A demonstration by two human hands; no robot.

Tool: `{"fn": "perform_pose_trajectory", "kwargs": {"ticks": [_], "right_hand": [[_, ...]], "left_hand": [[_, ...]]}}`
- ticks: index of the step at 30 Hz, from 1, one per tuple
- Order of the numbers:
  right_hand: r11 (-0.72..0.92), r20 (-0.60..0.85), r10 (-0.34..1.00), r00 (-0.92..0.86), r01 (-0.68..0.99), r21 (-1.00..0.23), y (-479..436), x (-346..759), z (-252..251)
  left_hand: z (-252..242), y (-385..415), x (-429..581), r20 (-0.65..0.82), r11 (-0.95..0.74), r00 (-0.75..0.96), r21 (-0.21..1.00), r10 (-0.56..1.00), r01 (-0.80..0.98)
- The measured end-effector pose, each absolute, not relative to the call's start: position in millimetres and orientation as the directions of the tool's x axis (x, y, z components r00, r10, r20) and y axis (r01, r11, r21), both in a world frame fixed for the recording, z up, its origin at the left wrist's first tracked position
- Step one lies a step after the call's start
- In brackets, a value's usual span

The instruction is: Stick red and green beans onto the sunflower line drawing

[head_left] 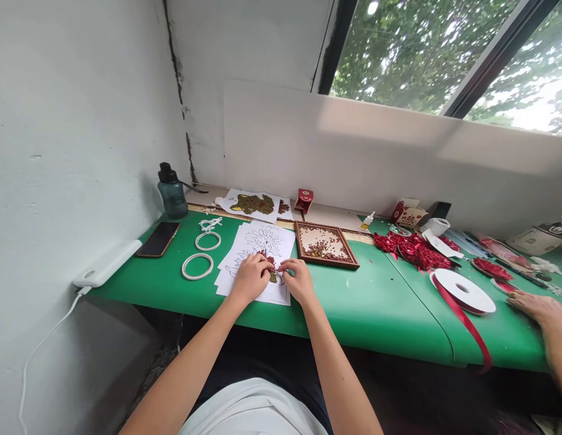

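White sheets with a flower line drawing (pixel 281 240) lie on the green table, with red and green beads (pixel 272 277) gathered on the lower part of the drawing. Over the left of these beads rests my left hand (pixel 252 275), fingers bent and pressed together at the beads; what they pinch, if anything, is too small to name. My right hand (pixel 297 279) is at the right side of the beads, thumb and forefinger closed together at the paper; anything between them is too small to make out. Just beyond it sits a brown wooden tray (pixel 326 262) with scattered red beads.
At left are a phone (pixel 158 239), a white power strip (pixel 106 263), two white rings (pixel 197 266) and a dark bottle (pixel 173 193). Rightward lie red ribbon pieces (pixel 426 257), a ribbon spool (pixel 465 291) and another person's hand (pixel 535 305). A glue bottle (pixel 367 221) stands behind.
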State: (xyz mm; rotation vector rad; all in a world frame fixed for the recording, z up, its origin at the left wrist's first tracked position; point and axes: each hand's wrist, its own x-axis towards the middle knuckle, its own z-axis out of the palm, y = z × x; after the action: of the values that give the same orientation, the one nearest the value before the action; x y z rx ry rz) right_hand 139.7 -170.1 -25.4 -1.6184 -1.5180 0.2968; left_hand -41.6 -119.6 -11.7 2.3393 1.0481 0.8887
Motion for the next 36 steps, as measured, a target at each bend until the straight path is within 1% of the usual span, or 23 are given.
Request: {"fn": "perform_pose_trajectory", "kwargs": {"ticks": [7,22,30,33,36], "right_hand": [[0.087,0.329,0.914,0.236,0.678,-0.73,-171.5,140.3,-21.9],[0.082,0.3,0.935,0.189,0.708,-0.701,-174.2,138.1,-16.5],[0.13,0.354,0.918,0.179,0.708,-0.694,-173.6,138.5,-19.4],[0.156,0.422,0.874,0.24,0.685,-0.712,-174.5,141.2,-19.8],[0.133,0.438,0.842,0.316,0.665,-0.735,-175.8,143.9,-19.3]], "left_hand": [[-10.2,-120.9,-41.2,0.37,-0.611,0.501,0.611,0.782,0.503],[-9.1,-121.1,-42.0,0.344,-0.599,0.508,0.614,0.79,0.514],[-9.4,-120.6,-42.0,0.344,-0.604,0.512,0.601,0.787,0.523],[-9.9,-121.2,-41.9,0.356,-0.636,0.54,0.563,0.763,0.528],[-10.0,-122.6,-42.0,0.365,-0.678,0.582,0.516,0.727,0.523]]}}
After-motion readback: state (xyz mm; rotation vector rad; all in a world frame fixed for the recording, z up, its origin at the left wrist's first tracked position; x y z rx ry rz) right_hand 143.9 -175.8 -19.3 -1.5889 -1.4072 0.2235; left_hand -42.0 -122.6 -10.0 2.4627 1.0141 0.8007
